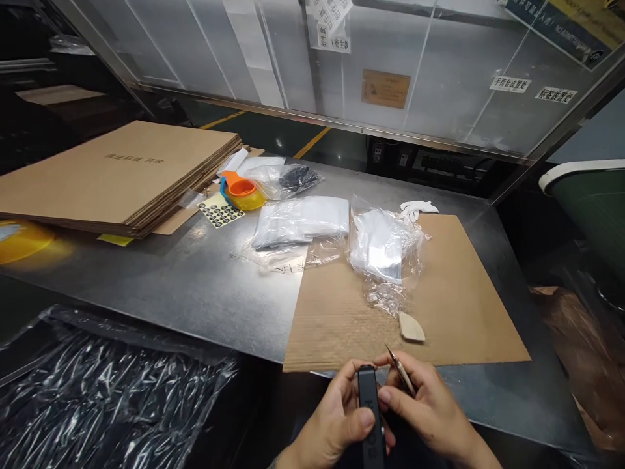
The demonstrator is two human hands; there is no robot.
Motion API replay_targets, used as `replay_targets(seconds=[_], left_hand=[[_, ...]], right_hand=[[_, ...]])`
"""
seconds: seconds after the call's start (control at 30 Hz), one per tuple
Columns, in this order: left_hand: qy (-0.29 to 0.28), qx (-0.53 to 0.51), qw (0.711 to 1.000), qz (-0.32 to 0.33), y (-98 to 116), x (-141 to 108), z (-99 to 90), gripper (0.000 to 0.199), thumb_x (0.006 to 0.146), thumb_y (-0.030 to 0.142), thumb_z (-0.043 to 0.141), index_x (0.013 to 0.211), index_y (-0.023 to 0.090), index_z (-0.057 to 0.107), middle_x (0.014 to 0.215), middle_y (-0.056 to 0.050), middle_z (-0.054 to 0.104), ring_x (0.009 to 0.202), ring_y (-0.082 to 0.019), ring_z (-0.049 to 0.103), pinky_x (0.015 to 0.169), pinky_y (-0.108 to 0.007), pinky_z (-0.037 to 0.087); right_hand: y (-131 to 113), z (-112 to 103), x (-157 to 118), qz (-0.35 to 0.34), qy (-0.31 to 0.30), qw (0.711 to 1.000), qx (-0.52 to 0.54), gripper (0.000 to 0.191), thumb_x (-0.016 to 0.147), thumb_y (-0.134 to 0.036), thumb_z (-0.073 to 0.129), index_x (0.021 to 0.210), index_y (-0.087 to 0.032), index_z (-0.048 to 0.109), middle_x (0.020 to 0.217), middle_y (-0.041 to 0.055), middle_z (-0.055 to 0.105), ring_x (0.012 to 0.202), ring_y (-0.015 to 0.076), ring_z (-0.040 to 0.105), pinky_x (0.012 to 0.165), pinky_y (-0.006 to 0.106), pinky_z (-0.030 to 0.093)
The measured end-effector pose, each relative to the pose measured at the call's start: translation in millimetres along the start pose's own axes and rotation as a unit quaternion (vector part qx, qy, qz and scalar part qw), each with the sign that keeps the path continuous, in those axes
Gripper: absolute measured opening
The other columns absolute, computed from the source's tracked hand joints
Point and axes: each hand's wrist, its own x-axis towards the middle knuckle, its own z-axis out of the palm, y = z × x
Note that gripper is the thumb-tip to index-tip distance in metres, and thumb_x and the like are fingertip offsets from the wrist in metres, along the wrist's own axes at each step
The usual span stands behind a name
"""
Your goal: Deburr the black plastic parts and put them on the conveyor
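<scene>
Near the bottom centre, my left hand (336,417) is wrapped round a slim black device (370,417), its thumb on the face with the buttons. Beside it my right hand (420,397) grips a thin pointed tool (401,372) like tweezers, tip up and to the left; its thumb and a fingertip are at the device's edge. Both hands are at the front edge of a cardboard sheet (454,293). A small beige pad (411,327) lies on the sheet, just above my right hand. Past it sits a clear bag (385,254) with white packets inside.
On the metal table (209,286), stacked cardboard (146,169) fills the left. White pouches (303,221), tape rolls (243,189), a sticker sheet (219,210) and a white glove (417,208) lie farther back. Black plastic (107,391) is at lower left; a framed translucent panel (293,65) stands behind.
</scene>
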Motion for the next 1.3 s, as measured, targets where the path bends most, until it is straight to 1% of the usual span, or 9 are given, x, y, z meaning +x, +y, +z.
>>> replay_targets(seconds=[0.1, 0.37, 0.57, 0.63, 0.77, 0.97, 1.07, 1.2, 1.3], left_hand=[[-0.006, 0.004, 1.0, -0.004, 0, 1, 0.2, 0.056, 0.066, 0.047, 0.072, 0.107, 0.022, 0.044, 0.096, -0.005, 0.06, 0.064, -0.015, 0.066, 0.058, -0.028, 0.054], [-0.018, 0.014, 1.0, 0.0, -1, 0, 0.4, 0.054, 0.066, 0.047, 0.072, 0.105, 0.022, 0.043, 0.103, -0.006, 0.057, 0.062, -0.014, 0.066, 0.055, -0.026, 0.052], [-0.003, 0.027, 0.999, -0.022, 4, -3, 6.5, 0.055, 0.065, 0.047, 0.073, 0.106, 0.024, 0.045, 0.103, -0.004, 0.054, 0.06, -0.012, 0.064, 0.055, -0.028, 0.053], [-0.009, 0.026, 0.999, -0.027, 4, -4, 6.6, 0.056, 0.064, 0.047, 0.073, 0.107, 0.024, 0.045, 0.101, -0.004, 0.053, 0.059, -0.012, 0.063, 0.055, -0.027, 0.052], [-0.018, 0.02, 0.999, -0.028, 0, -3, 3.1, 0.055, 0.066, 0.046, 0.073, 0.106, 0.022, 0.044, 0.092, -0.002, 0.053, 0.061, -0.013, 0.064, 0.056, -0.026, 0.052], [-0.085, -0.018, 0.996, 0.005, -10, 4, -4.6, 0.052, 0.069, 0.041, 0.072, 0.106, 0.022, 0.042, 0.093, -0.005, 0.058, 0.058, -0.013, 0.065, 0.052, -0.024, 0.052], [-0.091, -0.041, 0.995, 0.007, -12, 5, -6.3, 0.051, 0.07, 0.04, 0.072, 0.108, 0.021, 0.043, 0.092, -0.005, 0.061, 0.06, -0.014, 0.067, 0.054, -0.025, 0.053], [-0.105, -0.056, 0.993, -0.01, -14, 4, -6.1, 0.057, 0.07, 0.041, 0.071, 0.114, 0.018, 0.042, 0.078, -0.007, 0.067, 0.063, -0.017, 0.068, 0.057, -0.024, 0.053], [-0.114, -0.071, 0.991, -0.018, -13, 3, -4.2, 0.057, 0.07, 0.039, 0.072, 0.116, 0.019, 0.044, 0.088, -0.008, 0.067, 0.065, -0.017, 0.069, 0.058, -0.025, 0.053]], right_hand=[[-3, -2, -1, -0.006, -0.007, 1.0, 0.001, 0.036, 0.082, -0.039, 0.058, 0.109, -0.016, 0.058, 0.064, -0.0031, 0.053, 0.06, 0.011, 0.049, 0.06, 0.024, 0.039], [-7, -4, -1, 0.0, -0.035, 0.999, -0.004, 0.029, 0.08, -0.034, 0.059, 0.102, -0.014, 0.061, 0.062, -0.0039, 0.052, 0.056, 0.0089, 0.045, 0.053, 0.021, 0.034], [-8, -7, -2, 0.0, -0.04, 0.999, -0.025, 0.015, 0.081, -0.029, 0.058, 0.08, -0.014, 0.059, 0.061, -0.0027, 0.056, 0.054, 0.0081, 0.046, 0.051, 0.02, 0.033], [-8, -7, -3, 0.006, -0.041, 0.999, -0.025, 0.016, 0.081, -0.029, 0.056, 0.073, -0.015, 0.056, 0.06, -0.0024, 0.057, 0.053, 0.0079, 0.046, 0.051, 0.02, 0.033], [-5, -7, -2, 0.006, -0.046, 0.999, 0.01, 0.016, 0.083, -0.029, 0.055, 0.075, -0.015, 0.055, 0.061, -0.0013, 0.059, 0.055, 0.0092, 0.052, 0.053, 0.02, 0.036], [3, -6, -2, 0.009, -0.051, 0.997, 0.048, 0.019, 0.081, -0.032, 0.06, 0.087, -0.015, 0.06, 0.062, -0.0002, 0.06, 0.057, 0.0107, 0.055, 0.054, 0.021, 0.039], [3, -6, -4, 0.004, -0.05, 0.998, 0.033, 0.018, 0.08, -0.032, 0.061, 0.083, -0.015, 0.059, 0.061, -0.0004, 0.059, 0.056, 0.0103, 0.053, 0.054, 0.021, 0.038], [1, -5, -5, 0.006, -0.032, 0.999, -0.012, 0.02, 0.079, -0.033, 0.06, 0.071, -0.016, 0.053, 0.06, -0.0019, 0.054, 0.055, 0.0089, 0.048, 0.052, 0.02, 0.035], [0, -4, -5, 0.003, -0.024, 0.999, -0.034, 0.022, 0.079, -0.033, 0.06, 0.067, -0.017, 0.049, 0.059, -0.0026, 0.053, 0.054, 0.0083, 0.046, 0.052, 0.02, 0.034]])
